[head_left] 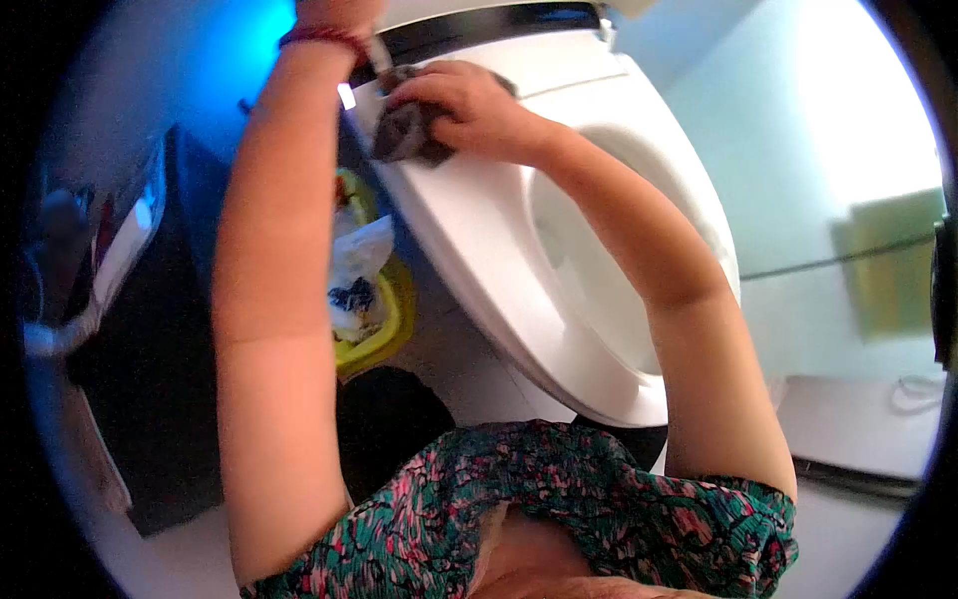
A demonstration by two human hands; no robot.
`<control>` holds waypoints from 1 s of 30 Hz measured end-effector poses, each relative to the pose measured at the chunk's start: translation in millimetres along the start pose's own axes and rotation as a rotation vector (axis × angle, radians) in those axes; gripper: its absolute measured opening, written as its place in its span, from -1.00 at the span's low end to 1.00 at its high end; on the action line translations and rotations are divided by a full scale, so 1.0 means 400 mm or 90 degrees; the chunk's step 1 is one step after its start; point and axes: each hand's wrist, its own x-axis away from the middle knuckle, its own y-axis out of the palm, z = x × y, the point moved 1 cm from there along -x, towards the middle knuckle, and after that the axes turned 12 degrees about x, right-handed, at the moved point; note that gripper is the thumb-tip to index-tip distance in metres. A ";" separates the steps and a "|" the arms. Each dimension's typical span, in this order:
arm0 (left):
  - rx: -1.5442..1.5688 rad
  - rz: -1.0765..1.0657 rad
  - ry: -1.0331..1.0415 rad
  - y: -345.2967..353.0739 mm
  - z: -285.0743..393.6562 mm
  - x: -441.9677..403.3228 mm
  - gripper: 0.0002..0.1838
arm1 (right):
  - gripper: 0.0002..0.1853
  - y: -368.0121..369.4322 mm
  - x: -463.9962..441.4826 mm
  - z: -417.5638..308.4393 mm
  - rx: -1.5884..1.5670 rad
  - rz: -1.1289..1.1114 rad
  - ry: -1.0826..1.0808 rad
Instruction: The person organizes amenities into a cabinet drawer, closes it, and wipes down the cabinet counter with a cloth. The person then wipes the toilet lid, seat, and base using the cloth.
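Note:
My right hand [477, 105] is closed on a dark grey, crumpled cloth [404, 135]. It presses the cloth against the rear left part of a white toilet [479, 230], close to the hinge area. The toilet's bowl is uncovered, and a black strip [479, 32] runs across its back. My left hand [341, 12] reaches to the top edge of the view, beyond the cloth, with a dark red band on the wrist. Its fingers are cut off by the frame, so what it touches is hidden.
A yellow waste bin [399, 309] with crumpled paper and wrappers stands on the floor left of the toilet, partly behind my left arm. Dark furniture [150, 399] is at the left. A pale glass panel [808, 150] rises at the right.

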 end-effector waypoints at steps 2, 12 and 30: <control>-0.037 -0.108 -0.122 -0.035 0.057 -0.034 -0.38 | -0.49 0.001 0.022 0.002 0.082 0.028 -0.008; -0.068 -0.090 -0.176 -0.034 0.047 -0.014 -0.41 | -0.61 -0.117 0.239 0.324 0.312 -0.016 0.470; -0.075 -0.096 -0.128 -0.040 0.026 0.004 -0.45 | -0.59 -0.092 0.217 0.396 0.293 0.035 0.292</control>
